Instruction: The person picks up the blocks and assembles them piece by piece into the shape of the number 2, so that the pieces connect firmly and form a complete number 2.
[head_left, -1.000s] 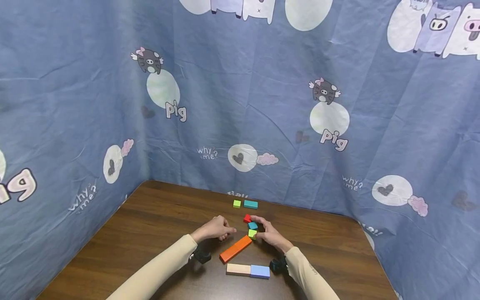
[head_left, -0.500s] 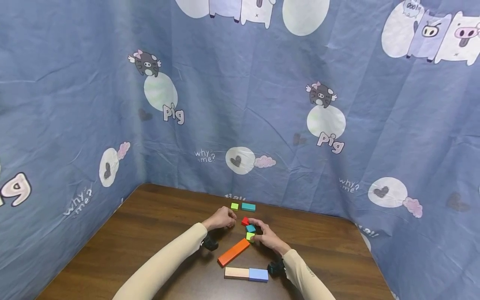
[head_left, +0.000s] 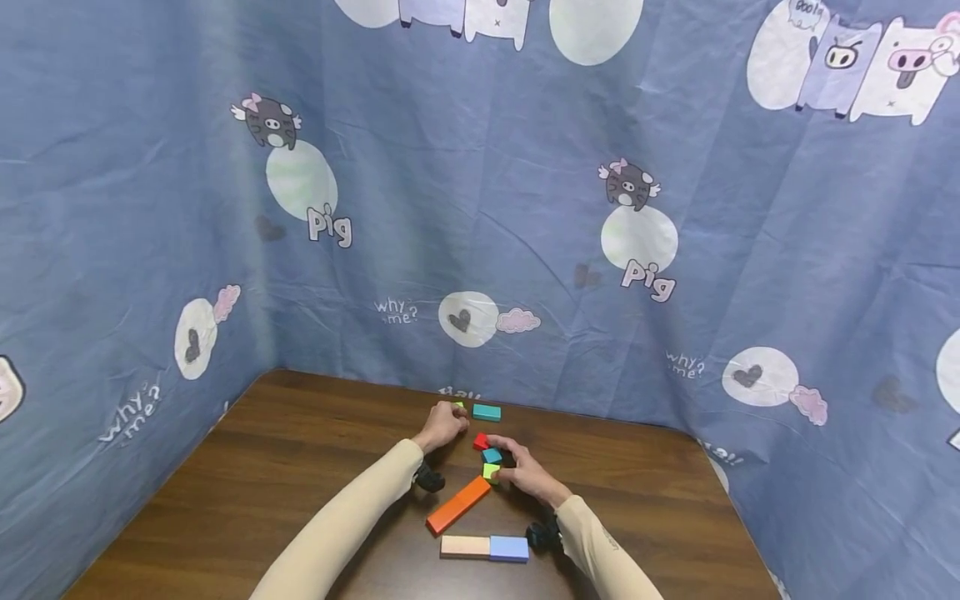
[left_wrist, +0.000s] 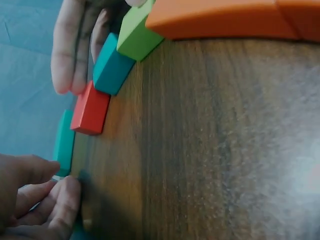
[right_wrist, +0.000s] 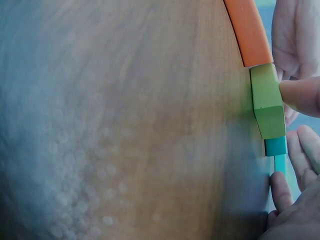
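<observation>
My left hand [head_left: 442, 423] is at the back of the table, fingers loosely bent. It partly covers a small lime-green block [head_left: 460, 405]. In the left wrist view its thumb and fingertips stand close together before a far teal block [left_wrist: 64, 145]. My right hand [head_left: 528, 475] spans a slanting row of a red block [left_wrist: 91, 108], a small teal block [left_wrist: 113, 67] and a near lime-green block [right_wrist: 267, 100]. Its thumb rests against that green block and its fingers reach the red one. An orange block [head_left: 458, 505] lies at the row's near end.
A tan block [head_left: 465, 547] and a blue block [head_left: 509, 548] lie end to end near the table's front. The brown wooden table [head_left: 300, 467] meets a blue printed cloth [head_left: 420, 208] behind it and at both sides.
My left hand has moved from beside the slanting row to the far lime-green block, now partly covering it. The right hand keeps its place at the row. The head view has shifted slightly.
</observation>
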